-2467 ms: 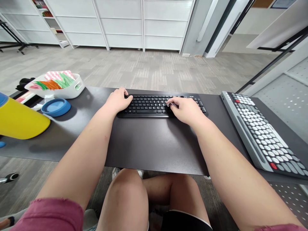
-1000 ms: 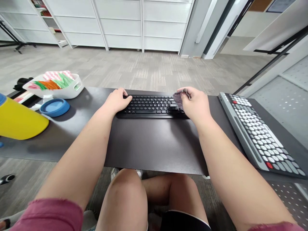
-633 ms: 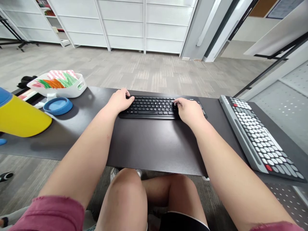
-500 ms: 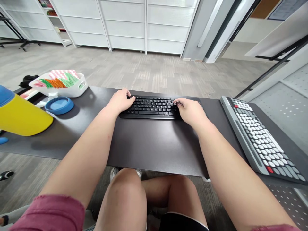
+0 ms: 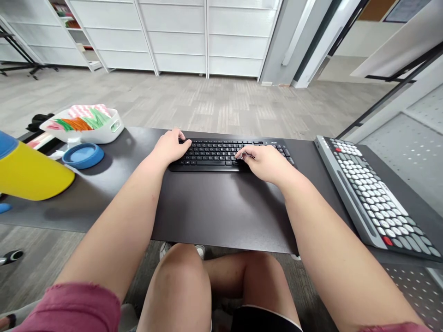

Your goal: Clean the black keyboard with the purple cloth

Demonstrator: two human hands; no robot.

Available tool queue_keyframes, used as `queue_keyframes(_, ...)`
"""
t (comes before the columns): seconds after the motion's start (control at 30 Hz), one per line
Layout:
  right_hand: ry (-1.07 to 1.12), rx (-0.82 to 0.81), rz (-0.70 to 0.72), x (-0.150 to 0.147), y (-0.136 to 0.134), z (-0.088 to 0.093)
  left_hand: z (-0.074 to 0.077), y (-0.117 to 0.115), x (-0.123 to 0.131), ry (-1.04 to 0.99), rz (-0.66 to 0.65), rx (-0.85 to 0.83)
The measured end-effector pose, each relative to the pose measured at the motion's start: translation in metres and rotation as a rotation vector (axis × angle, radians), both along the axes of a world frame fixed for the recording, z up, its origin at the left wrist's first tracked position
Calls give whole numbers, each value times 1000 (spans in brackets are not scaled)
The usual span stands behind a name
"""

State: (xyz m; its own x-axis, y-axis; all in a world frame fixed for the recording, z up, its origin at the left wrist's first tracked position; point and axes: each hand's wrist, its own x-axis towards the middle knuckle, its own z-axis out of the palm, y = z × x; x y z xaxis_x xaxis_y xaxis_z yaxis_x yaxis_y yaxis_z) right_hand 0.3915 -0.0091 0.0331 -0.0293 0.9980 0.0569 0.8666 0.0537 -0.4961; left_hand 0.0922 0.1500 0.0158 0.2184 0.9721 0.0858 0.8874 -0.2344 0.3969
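A black keyboard (image 5: 211, 162) lies flat on the dark table in front of me. My left hand (image 5: 170, 147) grips its left end, thumb on top along the edge and fingers curled over the far side. Over the right half of the keys, my right hand (image 5: 268, 162) is closed in a pinch on a small shiny wire-like piece (image 5: 243, 156). That piece is down at the lower key rows; most of it is hidden by the fingers, and I cannot tell whether it touches a key.
A second keyboard (image 5: 377, 203) with round white keys stands at the right. On the left are a yellow container (image 5: 36, 173), a blue round lid (image 5: 83, 155) and a white basket (image 5: 110, 133) of colourful items. The dark table's (image 5: 221, 212) near edge is above my knees.
My right hand has moved left across the keys with the small shiny piece, uncovering the keyboard's right end. My left hand keeps its grip on the left end.
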Motion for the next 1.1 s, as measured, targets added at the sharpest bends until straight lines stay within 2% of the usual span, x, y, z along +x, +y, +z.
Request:
queue_keyframes(0.3,98,-35,58,3,-7,10,2,2,-1,-15,8,-15)
queue_keyframes(0.37,188,-47,71,6,-7,9,2,2,-1,-34,19,-27)
queue_keyframes(0.47,437,-99,85,9,-5,5,2,4,-2,-70,47,-29)
queue_keyframes(0.53,606,-92,45,11,-1,0,3,4,-2,-68,59,-30)
queue_keyframes(0.63,726,80,-138,21,9,-6,3,6,-3,-54,50,-38)
queue_keyframes(0.73,617,324,-405,41,16,-9,3,8,-6,-87,26,-45)
queue_keyframes(0.83,311,449,-580,59,16,-11,1,10,-10,-135,-5,-55)
queue_keyframes(0.9,119,401,-631,64,15,-12,1,9,-10,-159,-16,-55)
queue_keyframes(0.97,-12,277,-637,61,16,-15,3,6,-9,-183,-18,-61)
queue_keyframes(1.1,-170,88,-505,46,22,-23,8,-2,-6,-218,-7,-83)
